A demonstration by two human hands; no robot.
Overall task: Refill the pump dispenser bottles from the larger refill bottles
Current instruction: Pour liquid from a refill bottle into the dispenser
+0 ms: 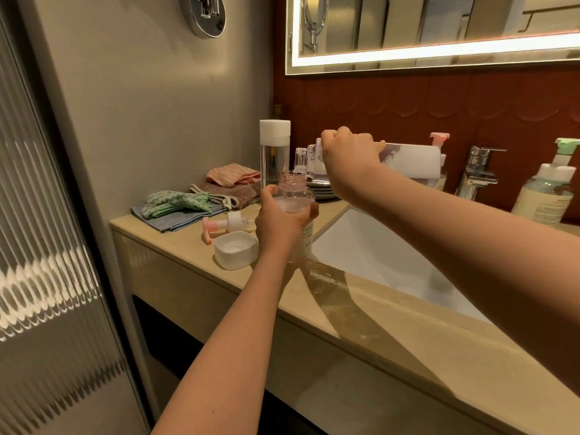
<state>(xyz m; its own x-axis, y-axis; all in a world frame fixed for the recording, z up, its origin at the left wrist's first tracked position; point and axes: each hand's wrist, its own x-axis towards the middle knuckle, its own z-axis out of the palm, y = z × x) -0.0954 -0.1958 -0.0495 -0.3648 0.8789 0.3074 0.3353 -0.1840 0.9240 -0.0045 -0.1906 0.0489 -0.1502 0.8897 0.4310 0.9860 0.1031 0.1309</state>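
My left hand [279,221] grips an uncapped clear pink dispenser bottle [293,196] standing on the counter's edge beside the sink. My right hand [348,152] holds a large white refill bottle [408,163] tipped nearly horizontal, its clear spout [301,160] just above the dispenser's open neck. The dispenser's pink-and-white pump [226,224] lies on the counter to the left. A white square cap [235,249] sits upside down in front of the pump.
A tall clear bottle with a white cap [274,149] stands behind the dispenser, next to folded cloths [194,199] and stacked plates [323,189]. The white sink [376,255], a chrome tap [477,171] and two more pump bottles [549,189] are at the right.
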